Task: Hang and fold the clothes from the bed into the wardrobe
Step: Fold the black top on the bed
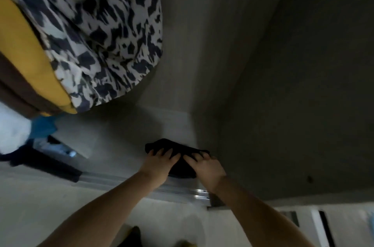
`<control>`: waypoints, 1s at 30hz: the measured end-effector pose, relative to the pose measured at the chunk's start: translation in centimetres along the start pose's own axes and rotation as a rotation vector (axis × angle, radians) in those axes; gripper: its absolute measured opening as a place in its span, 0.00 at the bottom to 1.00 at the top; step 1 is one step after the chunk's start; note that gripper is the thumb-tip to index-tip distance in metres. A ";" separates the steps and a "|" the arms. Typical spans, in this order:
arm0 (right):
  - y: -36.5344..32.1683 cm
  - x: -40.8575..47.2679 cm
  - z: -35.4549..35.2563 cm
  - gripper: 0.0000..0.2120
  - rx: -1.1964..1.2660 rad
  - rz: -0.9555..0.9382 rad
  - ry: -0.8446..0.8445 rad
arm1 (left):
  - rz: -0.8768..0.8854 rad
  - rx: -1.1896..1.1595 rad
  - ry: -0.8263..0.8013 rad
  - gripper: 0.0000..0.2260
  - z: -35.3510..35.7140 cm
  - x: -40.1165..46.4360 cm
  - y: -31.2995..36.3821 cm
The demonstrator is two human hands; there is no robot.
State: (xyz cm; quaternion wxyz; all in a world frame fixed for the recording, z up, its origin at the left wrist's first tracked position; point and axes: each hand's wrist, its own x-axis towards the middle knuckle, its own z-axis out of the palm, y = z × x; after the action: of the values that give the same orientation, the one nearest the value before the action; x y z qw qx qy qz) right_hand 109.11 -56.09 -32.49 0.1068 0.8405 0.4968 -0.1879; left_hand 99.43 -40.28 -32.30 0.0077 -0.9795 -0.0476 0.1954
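- Head view: the camera looked steeply down into a dim wardrobe, and the frame was blurred in places.
- A folded black garment (178, 157) lay on the pale wardrobe floor (113, 135), in the corner where the floor met the grey side wall (283, 84).
- The left hand (156, 163) rested on the garment's left part, fingers straight and slightly spread, pressing flat on the cloth rather than curled around it.
- The right hand (206, 167) lay on the garment's right part, fingers likewise extended and laid flat over the fabric; its thumb side was near the left hand's fingertips.
- Both bare forearms reached in from the lower edge, across the metal sliding-door track (182, 188) at the wardrobe's front edge.
- The near edge of the garment sat just beside that track, partly hidden under the hands.
- Above and to the left hung a black-and-white patterned garment (105, 30), its hem well above the floor.
- Beside it, further left, hung a yellow garment (26, 60) and a brown garment (14, 88), touching one another.
- At the far left were a white item (12, 131) and a blue item (43, 127), too blurred to identify.
- A dark shape (40, 161) lay on the floor left of the hands, well apart from the folded garment.
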 end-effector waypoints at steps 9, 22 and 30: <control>9.6 14.8 12.2 0.29 -0.034 0.163 0.070 | 0.033 0.023 0.032 0.29 11.3 20.2 -1.3; 16.7 22.7 31.1 0.32 0.044 0.413 0.048 | 0.141 -0.030 0.116 0.30 28.4 35.9 4.1; 14.5 20.8 39.6 0.39 0.163 0.503 -0.105 | 0.210 -0.103 0.014 0.37 37.0 33.2 8.3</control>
State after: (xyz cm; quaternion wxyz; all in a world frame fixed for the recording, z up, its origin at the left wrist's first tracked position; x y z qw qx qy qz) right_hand 122.57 -61.15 -77.30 0.1077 0.9325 0.2492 -0.2381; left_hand 116.52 -45.48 -79.40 -0.0630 -0.9796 0.0451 0.1857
